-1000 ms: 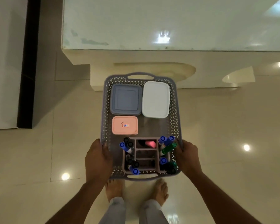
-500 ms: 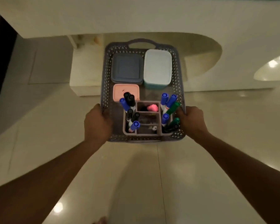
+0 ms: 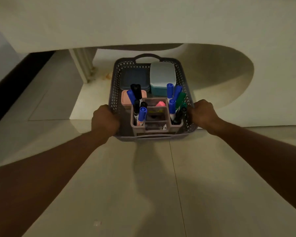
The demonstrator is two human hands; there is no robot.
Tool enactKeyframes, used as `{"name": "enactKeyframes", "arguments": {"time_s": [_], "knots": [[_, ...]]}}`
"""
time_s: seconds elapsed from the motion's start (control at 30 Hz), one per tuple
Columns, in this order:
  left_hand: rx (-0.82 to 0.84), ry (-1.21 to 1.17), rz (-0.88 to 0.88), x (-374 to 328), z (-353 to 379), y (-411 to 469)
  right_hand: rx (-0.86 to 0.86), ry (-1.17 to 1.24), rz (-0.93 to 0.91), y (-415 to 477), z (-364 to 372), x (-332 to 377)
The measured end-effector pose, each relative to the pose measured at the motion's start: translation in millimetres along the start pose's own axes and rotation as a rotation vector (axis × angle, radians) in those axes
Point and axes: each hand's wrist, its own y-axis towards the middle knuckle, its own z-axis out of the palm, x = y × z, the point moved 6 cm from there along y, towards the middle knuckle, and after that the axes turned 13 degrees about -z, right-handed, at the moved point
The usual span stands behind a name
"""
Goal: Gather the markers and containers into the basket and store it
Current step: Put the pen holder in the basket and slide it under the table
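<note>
Gathering looks done: markers (image 3: pixel 175 100) and lidded containers (image 3: pixel 162 72) sit inside the basket (image 3: pixel 115 82). Left hand (image 3: pixel 104 119) and right hand (image 3: pixel 203 113) each keep a clenched grip on its sides, low under the table (image 3: pixel 143 19); storing remains

Bare forearms, sleeveless, ringless hands (image 3: pixel 105 119)

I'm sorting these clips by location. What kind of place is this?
Probably indoors in a home or office: a glossy tiled floor, a pale table with a curved base overhead, and a basket of markers and lidded containers going under it.
</note>
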Motion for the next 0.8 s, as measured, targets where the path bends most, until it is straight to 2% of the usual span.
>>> {"name": "enactKeyframes", "arguments": {"time_s": [0.37,0.47,0.57,0.67,0.8], "knots": [[0.033,-0.008,-0.099,-13.5,16.2,22.3,-0.052,0.029,0.118,15.5,2.0,-6.8],[0.081,-0.098,-0.211,-10.9,15.8,25.9,-0.043,0.171,0.128,11.0,0.1,-6.8],[0.175,-0.223,-0.32,-7.5,16.0,10.3,-0.004,0.291,0.125,-8.5,-5.5,-3.5],[0.367,-0.283,-0.434,-0.2,17.4,-17.2,0.1,0.351,0.208,-37.7,-3.6,-7.4],[0.551,-0.385,-0.471,-1.3,17.7,-44.5,0.225,0.645,0.339,-76.3,16.7,-0.9]]}}
